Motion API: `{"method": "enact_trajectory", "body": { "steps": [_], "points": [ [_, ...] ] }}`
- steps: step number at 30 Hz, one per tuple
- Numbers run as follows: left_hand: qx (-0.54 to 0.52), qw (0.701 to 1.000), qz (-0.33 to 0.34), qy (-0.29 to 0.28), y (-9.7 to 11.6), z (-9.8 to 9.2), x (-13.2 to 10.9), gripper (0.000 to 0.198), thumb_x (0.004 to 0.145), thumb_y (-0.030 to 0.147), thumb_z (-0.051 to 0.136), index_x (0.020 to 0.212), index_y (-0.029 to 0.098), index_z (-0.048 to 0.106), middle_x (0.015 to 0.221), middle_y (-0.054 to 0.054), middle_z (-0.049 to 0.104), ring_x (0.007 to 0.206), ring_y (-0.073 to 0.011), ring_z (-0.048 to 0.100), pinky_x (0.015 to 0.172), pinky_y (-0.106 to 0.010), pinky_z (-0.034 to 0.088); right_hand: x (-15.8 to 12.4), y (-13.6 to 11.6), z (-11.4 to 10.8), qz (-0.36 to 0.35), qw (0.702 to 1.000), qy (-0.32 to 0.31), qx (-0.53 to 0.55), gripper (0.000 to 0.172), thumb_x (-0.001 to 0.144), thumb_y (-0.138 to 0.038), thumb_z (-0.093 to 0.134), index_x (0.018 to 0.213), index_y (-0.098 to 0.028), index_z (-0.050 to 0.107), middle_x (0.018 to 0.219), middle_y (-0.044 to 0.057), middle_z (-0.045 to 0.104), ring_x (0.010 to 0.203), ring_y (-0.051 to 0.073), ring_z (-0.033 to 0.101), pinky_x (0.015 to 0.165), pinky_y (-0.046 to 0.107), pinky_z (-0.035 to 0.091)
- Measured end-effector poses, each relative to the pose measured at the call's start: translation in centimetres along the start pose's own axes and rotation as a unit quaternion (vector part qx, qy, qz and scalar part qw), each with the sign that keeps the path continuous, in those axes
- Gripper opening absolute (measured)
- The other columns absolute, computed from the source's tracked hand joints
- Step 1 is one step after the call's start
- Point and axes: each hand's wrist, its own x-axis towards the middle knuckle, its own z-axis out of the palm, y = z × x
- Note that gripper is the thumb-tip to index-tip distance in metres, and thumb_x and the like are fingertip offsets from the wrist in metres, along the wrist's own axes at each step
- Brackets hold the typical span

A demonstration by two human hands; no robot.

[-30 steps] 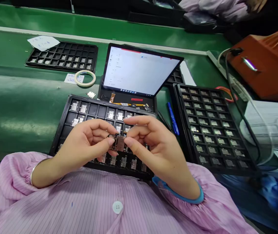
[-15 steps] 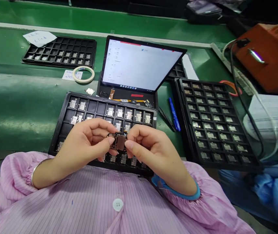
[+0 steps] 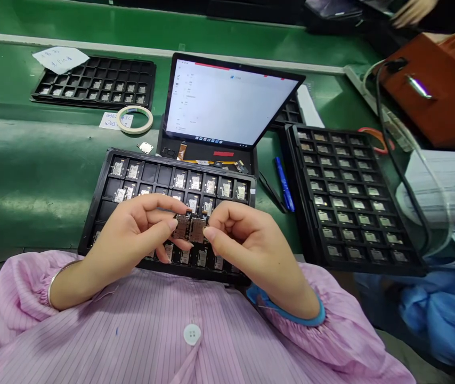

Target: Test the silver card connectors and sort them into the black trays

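head view only: left hand (image 3: 131, 234) and right hand (image 3: 251, 240) are raised over the middle of a black plastic pocket tray (image 3: 163, 162), fingers curled but not clenched. two small flat metal parts with bronze-brown faces (image 3: 196, 230) sit side by side between the hands, above the tray and not resting in it. they look like the parts in the tray pockets. left thumb is on the left part, right thumb on the right part, so each hand appears to pinch one; fingers behind are mostly hidden, and i can't tell if the parts touch each other. the work in hand reads as two-handed fingertip handling of these parts. judging by the layout, the next move calls for a steady pinch and a free pocket, and the top row has a few open. a small loose metal part (image 3: 145, 148) lies on the green bench mat (image 3: 27, 186) beyond the tray, near a cream masking tape roll (image 3: 135, 119) and below a silver-framed tablet (image 3: 227, 104). to the right is a second black tray, fully loaded (image 3: 310, 213), with a blue pen (image 3: 284, 184) beside it. the person wears a pink striped smock (image 3: 131, 325). a co-worker's hand (image 3: 413, 12) shows at top right, apart from all this.
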Motion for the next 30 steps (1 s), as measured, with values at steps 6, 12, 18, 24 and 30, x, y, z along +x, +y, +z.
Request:
{"method": "enact_trajectory", "body": {
  "steps": [6, 12, 18, 24, 30],
  "points": [
    [0.011, 1.0, -0.003, -0.002, 0.0, -0.2, -0.3, 0.023, 0.09, 0.022, 0.063, 0.112, 0.022, 0.069, 0.072, 0.0, 0.075, 0.065, -0.0157, 0.074, 0.049, -0.016, 0.056, -0.2, -0.1, 0.1, -0.004, 1.0, 0.002, 0.003, 0.018, 0.081, -0.024, 0.061, 0.066, -0.021, 0.05, 0.054, -0.006, 0.046, 0.045, 0.007, 0.039, 0.04, 0.021, 0.03],
    [-0.027, 1.0, -0.01, 0.012, 0.1, 0.1, -0.3, 0.017, 0.087, 0.018, 0.066, 0.102, 0.019, 0.073, 0.074, -0.001, 0.077, 0.057, -0.0119, 0.071, 0.049, -0.014, 0.057, -0.2, 0.2, -0.2, -0.017, 1.0, 0.012, -0.004, 0.018, 0.081, -0.023, 0.06, 0.067, -0.021, 0.05, 0.054, -0.006, 0.045, 0.044, 0.007, 0.037, 0.038, 0.02, 0.027],
    [-0.059, 0.998, -0.013, -0.006, 0.1, 0.1, -0.1, 0.017, 0.087, 0.015, 0.066, 0.101, 0.019, 0.074, 0.075, -0.001, 0.077, 0.053, -0.0097, 0.069, 0.051, -0.013, 0.058, 0.0, 0.3, -0.2, -0.012, 1.0, 0.011, -0.003, 0.018, 0.082, -0.024, 0.06, 0.067, -0.021, 0.05, 0.055, -0.006, 0.046, 0.045, 0.007, 0.039, 0.039, 0.02, 0.029],
    [-0.076, 0.997, -0.03, -0.007, -0.1, -0.1, -0.1, 0.02, 0.087, 0.014, 0.065, 0.104, 0.019, 0.075, 0.08, -0.003, 0.078, 0.071, -0.0158, 0.075, 0.053, -0.014, 0.059, 0.2, 0.7, -0.2, -0.007, 1.0, 0.015, -0.003, 0.018, 0.083, -0.025, 0.06, 0.068, -0.02, 0.051, 0.054, -0.006, 0.047, 0.045, 0.007, 0.038, 0.04, 0.02, 0.029],
    [-0.074, 0.997, -0.027, -0.002, -0.1, -0.1, -0.1, 0.02, 0.09, 0.016, 0.065, 0.104, 0.022, 0.076, 0.083, -0.001, 0.078, 0.076, -0.0166, 0.075, 0.056, -0.015, 0.061, 0.2, 0.9, -0.1, -0.017, 1.0, 0.014, -0.004, 0.019, 0.084, -0.026, 0.059, 0.068, -0.02, 0.05, 0.055, -0.006, 0.047, 0.047, 0.008, 0.04, 0.041, 0.021, 0.03]
  ]
}}
